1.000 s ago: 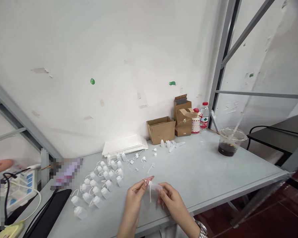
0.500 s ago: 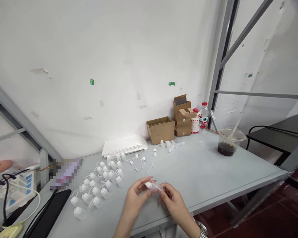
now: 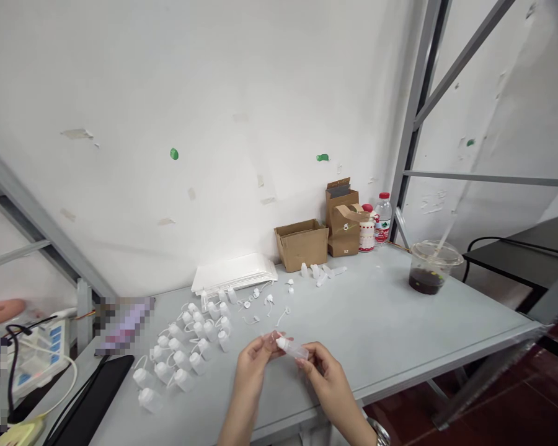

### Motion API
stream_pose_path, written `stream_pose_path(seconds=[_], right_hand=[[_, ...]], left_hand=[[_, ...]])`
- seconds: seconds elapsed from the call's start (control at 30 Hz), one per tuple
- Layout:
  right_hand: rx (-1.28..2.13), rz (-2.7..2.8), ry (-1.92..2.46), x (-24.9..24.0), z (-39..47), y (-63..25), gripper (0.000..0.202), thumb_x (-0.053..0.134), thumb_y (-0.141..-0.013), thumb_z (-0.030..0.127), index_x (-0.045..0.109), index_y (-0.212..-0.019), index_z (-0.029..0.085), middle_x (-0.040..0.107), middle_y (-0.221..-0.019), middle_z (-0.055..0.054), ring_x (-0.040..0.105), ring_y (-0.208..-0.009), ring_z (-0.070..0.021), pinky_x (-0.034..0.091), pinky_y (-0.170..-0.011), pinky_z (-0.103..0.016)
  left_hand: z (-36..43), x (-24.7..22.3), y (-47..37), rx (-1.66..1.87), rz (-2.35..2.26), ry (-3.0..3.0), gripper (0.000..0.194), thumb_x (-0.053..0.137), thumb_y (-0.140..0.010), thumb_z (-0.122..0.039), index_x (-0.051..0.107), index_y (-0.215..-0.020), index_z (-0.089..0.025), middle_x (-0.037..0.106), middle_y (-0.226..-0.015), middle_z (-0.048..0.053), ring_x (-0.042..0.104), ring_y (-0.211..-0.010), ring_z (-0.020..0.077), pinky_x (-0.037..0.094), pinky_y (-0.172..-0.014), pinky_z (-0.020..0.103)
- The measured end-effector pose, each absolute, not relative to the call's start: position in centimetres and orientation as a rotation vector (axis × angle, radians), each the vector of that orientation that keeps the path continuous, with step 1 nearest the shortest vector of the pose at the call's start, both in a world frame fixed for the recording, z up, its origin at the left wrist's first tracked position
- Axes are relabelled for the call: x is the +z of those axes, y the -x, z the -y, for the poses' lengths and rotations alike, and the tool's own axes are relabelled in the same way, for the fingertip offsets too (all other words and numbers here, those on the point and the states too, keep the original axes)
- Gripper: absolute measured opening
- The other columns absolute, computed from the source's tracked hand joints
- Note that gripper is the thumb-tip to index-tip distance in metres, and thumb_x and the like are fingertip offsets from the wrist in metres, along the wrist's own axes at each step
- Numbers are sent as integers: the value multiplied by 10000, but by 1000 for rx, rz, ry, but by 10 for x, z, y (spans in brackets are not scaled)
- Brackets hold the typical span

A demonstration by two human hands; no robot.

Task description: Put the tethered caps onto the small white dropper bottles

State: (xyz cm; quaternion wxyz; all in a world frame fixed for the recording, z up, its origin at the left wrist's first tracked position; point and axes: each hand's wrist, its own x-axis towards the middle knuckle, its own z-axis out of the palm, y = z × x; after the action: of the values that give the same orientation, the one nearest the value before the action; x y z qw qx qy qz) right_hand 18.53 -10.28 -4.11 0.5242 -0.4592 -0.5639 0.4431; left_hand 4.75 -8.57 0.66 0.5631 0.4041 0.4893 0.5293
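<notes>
Both hands over the near edge of the grey desk point(image 3: 400, 322), working 1 small white bottle point(image 3: 294, 349). Right hand point(image 3: 328, 378) fingers pinched around the bottle body, left hand point(image 3: 253, 362) fingers closed on its cap end. Bottle tilted, held just above the desk, between the 2 hands. Cluster of similar small white bottles point(image 3: 186, 344) on the desk to the left, loose caps point(image 3: 265, 303) behind them. Cardboard box point(image 3: 301, 243) and paper bags point(image 3: 343, 220) at the wall, plastic cup of dark drink point(image 3: 431, 267) far right.
</notes>
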Motion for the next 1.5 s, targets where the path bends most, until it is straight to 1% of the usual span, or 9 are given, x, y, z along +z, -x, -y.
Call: stream_pose_path(seconds=[0.2,0.37,0.53,0.67,0.8,1.0,1.23,1.37,1.5], right_hand=[[1072,1341,1105,-42,105,-185,224,555,-777,390,579,-795,167,509,-625,19,463,-604,-141,370,-577,-236],[1238,1356,1056,-49,100,-184,358,403,-851,460,508,-661,176,453,-511,44,409,-466,-108,332,-468,-222],[1144,1303,1050,-47,99,-182,254,589,-756,379,546,-901,175,512,-659,25,480,-607,-134,399,-584,-238],[1146,1333,1074,-47,101,-183,243,544,-786,412,551,-780,170,518,-607,25,479,-575,-129,389,-563,-235],[1261,1328,1029,-48,100,-185,401,388,-845,508,498,-655,173,471,-507,41,442,-467,-104,364,-492,-223],[1437,1284,933,-50,95,-187,484,366,-799,614,473,-625,175,432,-436,59,341,-358,-73,283,-390,-203],[1266,1128,957,-48,97,-187,453,370,-818,585,484,-674,172,405,-471,64,342,-402,-80,291,-426,-214],[1289,1174,998,-49,98,-186,419,448,-782,584,494,-724,172,398,-494,72,341,-414,-78,279,-421,-206],[1273,1264,1027,-50,100,-185,378,501,-771,546,507,-698,175,397,-507,66,369,-456,-89,296,-440,-209]], left_hand=[[91,-3,-54,1255,-1175,-903,300,715,-579,-406,709,-702,-132,726,-847,125,646,-860,269,443,-854,364],[91,1,-49,1194,-1123,-1005,307,681,-623,-400,721,-786,-143,713,-922,124,614,-945,281,406,-909,389],[90,-3,-46,1237,-1168,-1006,322,688,-603,-411,726,-799,-157,713,-927,109,612,-957,286,410,-914,393],[89,-5,-46,1250,-1190,-1033,332,700,-586,-409,729,-805,-162,711,-931,103,602,-980,291,409,-924,396],[91,-3,-45,1230,-1136,-1111,273,691,-622,-350,726,-815,-161,693,-985,102,585,-1021,281,390,-950,381],[94,0,-42,1207,-1017,-1212,197,690,-640,-262,726,-804,-159,654,-1072,118,542,-1090,263,355,-986,335],[94,-11,-51,1295,-961,-664,400,582,-742,-420,644,-1034,-154,664,-1057,138,608,-992,258,387,-964,409],[95,-8,-51,1330,-796,-427,276,526,-815,-278,622,-1036,-145,637,-1115,137,574,-1052,221,408,-958,360],[92,-3,-46,1405,-824,-325,183,505,-812,-118,653,-918,-121,658,-1078,126,595,-1021,202,462,-897,318]])
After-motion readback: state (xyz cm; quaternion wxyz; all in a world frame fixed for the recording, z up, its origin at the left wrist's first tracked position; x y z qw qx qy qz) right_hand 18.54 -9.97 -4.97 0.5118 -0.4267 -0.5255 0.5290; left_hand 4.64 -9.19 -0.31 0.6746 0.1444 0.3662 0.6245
